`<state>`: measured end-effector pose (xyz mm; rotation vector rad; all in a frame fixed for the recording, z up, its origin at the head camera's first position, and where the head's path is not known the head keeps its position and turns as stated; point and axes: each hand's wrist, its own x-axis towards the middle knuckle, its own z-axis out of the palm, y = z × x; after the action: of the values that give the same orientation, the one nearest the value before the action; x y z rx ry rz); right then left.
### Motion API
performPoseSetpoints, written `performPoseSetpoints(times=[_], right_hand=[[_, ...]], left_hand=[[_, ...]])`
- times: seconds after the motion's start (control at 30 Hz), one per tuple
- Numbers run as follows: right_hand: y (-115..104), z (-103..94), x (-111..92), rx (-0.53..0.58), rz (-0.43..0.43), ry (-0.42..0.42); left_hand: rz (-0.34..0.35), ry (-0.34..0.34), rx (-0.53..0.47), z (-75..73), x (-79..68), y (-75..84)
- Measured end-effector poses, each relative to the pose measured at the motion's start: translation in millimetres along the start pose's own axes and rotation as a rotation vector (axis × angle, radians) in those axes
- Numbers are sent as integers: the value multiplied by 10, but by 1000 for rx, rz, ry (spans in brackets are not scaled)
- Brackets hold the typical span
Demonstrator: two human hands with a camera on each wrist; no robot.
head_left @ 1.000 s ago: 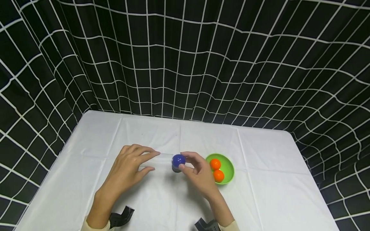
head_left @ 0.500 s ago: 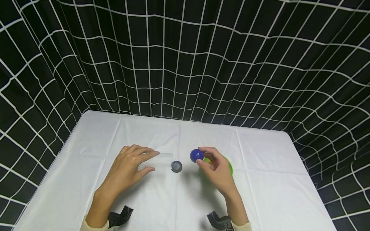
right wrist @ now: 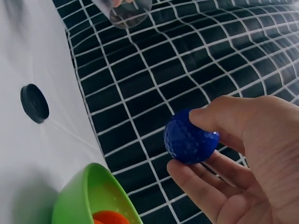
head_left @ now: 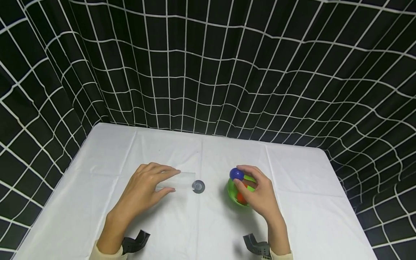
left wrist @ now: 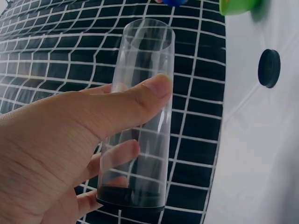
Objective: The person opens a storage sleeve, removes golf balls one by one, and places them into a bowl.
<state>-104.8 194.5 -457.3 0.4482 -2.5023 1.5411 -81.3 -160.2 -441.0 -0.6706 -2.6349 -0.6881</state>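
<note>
My left hand (head_left: 146, 184) grips a clear plastic tube (left wrist: 145, 107), thumb on one side and fingers curled round the other. In the left wrist view the tube's dark base shows at the bottom and its upper end has no lid on it. My right hand (head_left: 260, 191) pinches a dimpled blue golf ball (right wrist: 189, 137) between thumb and fingertips. The ball is over the far left rim of a green bowl (head_left: 232, 193) in the head view. Orange balls (head_left: 241, 198) lie in the bowl, partly hidden by the right hand.
A round dark cap (head_left: 198, 186) lies on the white tablecloth (head_left: 208, 231) between the two hands, near the tube's uncapped end. Black curtain with a white grid (head_left: 208, 72) stands behind the table and along its sides.
My right hand has carried the blue golf ball rightward, away from the tube's end to the bowl. The dark cap, earlier behind the ball, is now in plain sight. My left hand stays put.
</note>
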Motion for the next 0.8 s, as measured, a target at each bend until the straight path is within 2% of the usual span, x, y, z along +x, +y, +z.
performPoseSetpoints(times=[0.27, 0.8], right_hand=[[4, -56, -20, -51, -2, -23], [32, -78, -41, -188, 69, -127]], left_hand=[[-8, -5, -14, -3, 20, 7], [-12, 3, -14, -9, -1, 3]])
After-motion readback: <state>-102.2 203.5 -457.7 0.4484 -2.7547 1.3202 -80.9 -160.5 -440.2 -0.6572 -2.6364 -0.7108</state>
